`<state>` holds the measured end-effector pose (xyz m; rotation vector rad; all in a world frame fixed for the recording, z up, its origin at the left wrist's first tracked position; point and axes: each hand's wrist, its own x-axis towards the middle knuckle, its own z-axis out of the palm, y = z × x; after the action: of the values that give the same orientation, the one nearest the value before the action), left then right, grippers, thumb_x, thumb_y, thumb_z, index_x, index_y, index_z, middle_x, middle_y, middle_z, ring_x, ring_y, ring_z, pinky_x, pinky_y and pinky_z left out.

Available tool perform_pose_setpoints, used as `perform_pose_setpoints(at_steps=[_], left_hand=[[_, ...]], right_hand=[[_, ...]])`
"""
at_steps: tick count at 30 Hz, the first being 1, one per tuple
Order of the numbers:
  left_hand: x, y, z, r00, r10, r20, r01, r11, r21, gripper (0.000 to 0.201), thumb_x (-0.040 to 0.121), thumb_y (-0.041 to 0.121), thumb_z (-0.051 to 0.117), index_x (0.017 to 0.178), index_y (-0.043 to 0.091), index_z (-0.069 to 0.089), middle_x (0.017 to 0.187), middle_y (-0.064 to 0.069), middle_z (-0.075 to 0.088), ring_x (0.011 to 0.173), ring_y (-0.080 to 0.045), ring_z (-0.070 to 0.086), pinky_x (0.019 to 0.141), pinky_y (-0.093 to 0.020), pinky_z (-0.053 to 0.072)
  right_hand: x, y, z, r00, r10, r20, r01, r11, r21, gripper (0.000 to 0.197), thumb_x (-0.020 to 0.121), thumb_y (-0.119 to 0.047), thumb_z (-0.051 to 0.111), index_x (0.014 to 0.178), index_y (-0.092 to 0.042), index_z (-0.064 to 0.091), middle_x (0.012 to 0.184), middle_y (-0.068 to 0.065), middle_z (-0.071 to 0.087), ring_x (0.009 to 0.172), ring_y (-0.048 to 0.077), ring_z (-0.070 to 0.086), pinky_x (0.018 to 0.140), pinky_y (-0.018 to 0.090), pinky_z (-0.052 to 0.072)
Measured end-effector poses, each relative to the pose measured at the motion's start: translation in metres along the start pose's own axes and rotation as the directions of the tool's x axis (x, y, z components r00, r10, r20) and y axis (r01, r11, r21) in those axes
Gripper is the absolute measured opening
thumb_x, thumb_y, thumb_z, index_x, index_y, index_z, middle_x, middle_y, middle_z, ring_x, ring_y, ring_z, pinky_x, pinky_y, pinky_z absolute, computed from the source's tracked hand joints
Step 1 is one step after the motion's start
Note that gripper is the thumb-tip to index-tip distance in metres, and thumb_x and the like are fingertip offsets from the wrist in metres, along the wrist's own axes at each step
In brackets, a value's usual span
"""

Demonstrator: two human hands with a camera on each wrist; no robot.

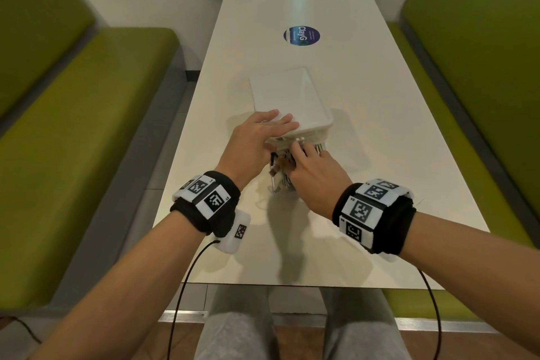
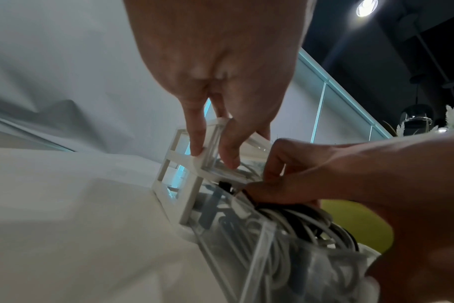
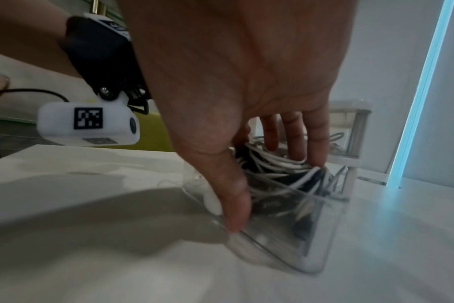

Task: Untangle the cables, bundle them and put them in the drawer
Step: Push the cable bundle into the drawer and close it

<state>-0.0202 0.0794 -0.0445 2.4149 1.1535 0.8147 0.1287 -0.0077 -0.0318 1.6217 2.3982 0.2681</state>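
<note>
The left hand [image 1: 257, 137] lies flat, fingers straight, on top of the white drawer unit [image 1: 289, 96]. In front of it, the right hand [image 1: 314, 168] presses white and black cables [image 3: 277, 166] into the pulled-out clear drawer [image 3: 319, 235], fingers extended.

White and black cables [image 3: 280, 164] heaped inside pulled-out clear drawer [image 3: 285, 242].

L hand [image 1: 257, 137] flat on drawer unit [image 1: 292, 99]; R hand [image 1: 312, 168] in cables [image 1: 280, 178], open drawer.
</note>
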Motion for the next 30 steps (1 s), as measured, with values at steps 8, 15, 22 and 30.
perform_pose_setpoints(at_steps=[8,15,22,30], left_hand=[[0.001,0.007,-0.001,0.998,-0.062,0.017,0.062,0.998,-0.027,0.07,0.074,-0.017,0.057,0.125,0.031,0.064,0.134,0.013,0.059,0.134,-0.007,0.041,0.102,0.002,0.021],[0.001,0.007,0.0,0.999,-0.049,0.018,0.05,0.998,-0.028,0.069,0.075,-0.016,0.058,0.124,0.032,0.064,0.132,0.014,0.059,0.132,-0.006,0.042,0.101,0.004,0.019],[0.001,0.005,-0.001,0.999,-0.045,0.016,0.045,0.998,-0.043,0.07,0.075,-0.018,0.055,0.124,0.031,0.065,0.133,0.013,0.059,0.133,-0.007,0.043,0.102,0.002,0.02],[-0.001,0.004,0.0,1.0,-0.013,0.016,0.013,0.999,-0.031,0.071,0.074,-0.018,0.057,0.125,0.031,0.064,0.132,0.012,0.06,0.133,-0.007,0.043,0.102,0.003,0.019]], right_hand=[[-0.003,0.003,-0.004,0.999,-0.012,0.033,0.01,0.998,0.059,0.074,0.091,-0.022,0.052,0.154,-0.025,0.013,0.143,0.021,0.027,0.129,0.038,0.034,0.094,0.044,0.041],[0.001,-0.007,-0.008,0.996,0.049,0.074,-0.051,0.998,0.032,0.057,0.091,-0.023,0.053,0.144,-0.011,0.036,0.146,0.018,0.022,0.132,0.036,0.028,0.094,0.045,0.04],[-0.011,0.011,0.001,0.998,-0.05,0.024,0.048,0.995,0.083,0.097,0.066,-0.019,0.075,0.15,-0.025,0.026,0.135,0.021,0.037,0.115,0.035,0.043,0.082,0.04,0.048],[-0.014,0.005,0.014,0.995,-0.072,-0.069,0.076,0.996,0.043,0.075,0.065,-0.031,0.073,0.136,-0.027,0.05,0.123,0.016,0.047,0.102,0.032,0.043,0.074,0.041,0.046]])
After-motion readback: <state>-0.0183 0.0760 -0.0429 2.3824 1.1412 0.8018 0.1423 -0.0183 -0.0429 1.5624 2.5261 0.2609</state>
